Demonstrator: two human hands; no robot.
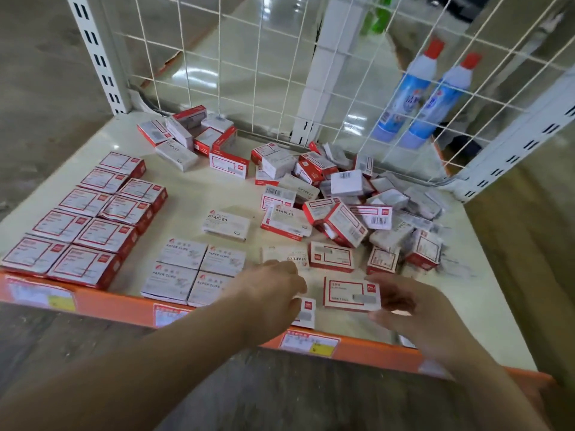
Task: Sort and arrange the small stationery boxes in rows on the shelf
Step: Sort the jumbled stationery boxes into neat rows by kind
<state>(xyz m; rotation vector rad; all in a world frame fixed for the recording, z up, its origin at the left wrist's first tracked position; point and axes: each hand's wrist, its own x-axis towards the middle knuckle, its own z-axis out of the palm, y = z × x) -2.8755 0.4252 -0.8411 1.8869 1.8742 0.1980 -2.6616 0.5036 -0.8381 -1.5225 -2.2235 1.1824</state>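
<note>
Red-and-white boxes (pixel 77 228) lie in two neat rows at the shelf's left. Beside them several white paper clip boxes (pixel 193 272) form a square block. One white staples box (pixel 226 226) lies alone mid-shelf, and another staples box (pixel 289 256) lies just beyond my left hand. A loose pile of mixed boxes (pixel 342 197) covers the right half. My left hand (pixel 273 293) curls over a small red-and-white box (pixel 306 312) near the front edge, hiding most of it. My right hand (pixel 413 309) pinches the right end of a flat red-and-white box (pixel 351 293).
The cream shelf (pixel 193 194) has an orange front rail (pixel 124 306) with price labels. A smaller heap of boxes (pixel 193 138) sits at the back left. White wire mesh (pixel 255 73) closes the back and right side; two blue bottles (pixel 413 98) stand behind it.
</note>
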